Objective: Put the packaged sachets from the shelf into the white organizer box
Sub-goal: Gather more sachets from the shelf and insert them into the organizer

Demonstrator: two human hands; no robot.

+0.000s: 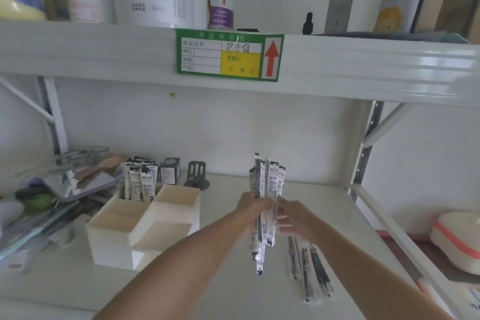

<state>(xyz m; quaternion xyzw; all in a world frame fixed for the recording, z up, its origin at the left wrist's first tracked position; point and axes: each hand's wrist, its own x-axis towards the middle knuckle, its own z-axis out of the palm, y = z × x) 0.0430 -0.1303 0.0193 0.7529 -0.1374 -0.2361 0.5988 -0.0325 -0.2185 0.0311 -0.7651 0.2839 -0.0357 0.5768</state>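
The left hand (253, 206) is closed around a bunch of long thin sachets (267, 189), gripping them near the middle so they stand almost straight up above the shelf (233, 280). The right hand (293, 218) is just beside it, on the other side of the bunch. Its fingers (281, 218) are bent and touch the sachets, but it is blurry, so it is hard to tell if it grips them or only steadies them. The tops of the sachets fan out above the hands, and the bottoms hang down below them. A few more sachets (309, 267) lie flat on the shelf under the right arm. The white box (111, 244) sits to the left, apart from the hands. Some sachets (140, 182) already stand in its back left part. The other parts look bare, though their floors are mostly hidden by the walls. The print on the packs is too small to read. The pile of things (39, 202) at far left is blurry and cut off.
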